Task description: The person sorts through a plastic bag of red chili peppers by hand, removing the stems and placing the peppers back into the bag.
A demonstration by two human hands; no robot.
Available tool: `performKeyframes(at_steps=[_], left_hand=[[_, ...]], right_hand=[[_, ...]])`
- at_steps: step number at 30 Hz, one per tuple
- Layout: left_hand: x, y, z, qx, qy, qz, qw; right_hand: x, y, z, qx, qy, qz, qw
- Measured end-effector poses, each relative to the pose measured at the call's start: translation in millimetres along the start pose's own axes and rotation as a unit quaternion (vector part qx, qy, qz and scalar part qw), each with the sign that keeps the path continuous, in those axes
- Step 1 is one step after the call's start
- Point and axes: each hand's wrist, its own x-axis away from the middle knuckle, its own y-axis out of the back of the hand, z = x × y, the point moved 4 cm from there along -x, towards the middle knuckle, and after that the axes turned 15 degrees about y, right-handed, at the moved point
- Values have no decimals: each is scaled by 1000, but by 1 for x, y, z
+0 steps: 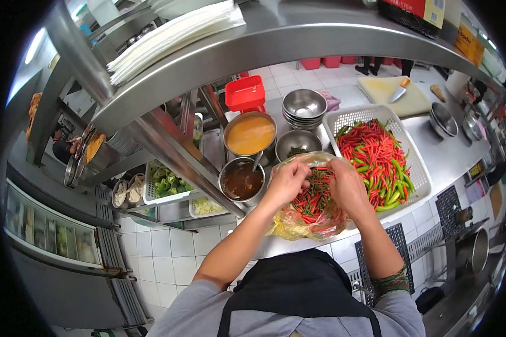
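Note:
A clear plastic bag (284, 223) full of red chillies with green stems (311, 203) lies at the counter's front edge, its mouth spread wide. My left hand (288, 181) is over the bag's left side, fingers curled together in a pinch. Opposite it, my right hand (346, 184) reaches in from the right with its fingers closed and pointing down at the chillies. What either hand pinches is too small to make out. Just right of the bag stands a white perforated basket (424, 168) heaped with red chillies (371, 149) and some green chillies (398, 182).
Left of the bag are a pot of dark sauce (243, 182) with a ladle and a pot of orange sauce (252, 135). Behind stand stacked steel bowls (305, 105). A knife (399, 91) rests on a cutting board (379, 96). A steel shelf (298, 42) runs overhead.

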Motion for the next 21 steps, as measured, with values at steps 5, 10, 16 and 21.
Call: performKeyframes(at_steps=[5,10,16,21], left_hand=[[14,6,-14,12,-58,-23,998],[49,3,6,73,49,58,994],[62,8,27,119,49,38,991],[69,9,24,104,78,49,990]], right_hand=[[14,-8,18,31,51,125,990],[23,-23,10,96,33,122,987],[25,-10,4,77,4,86,993],[11,33,29,6,-21,47,999]])
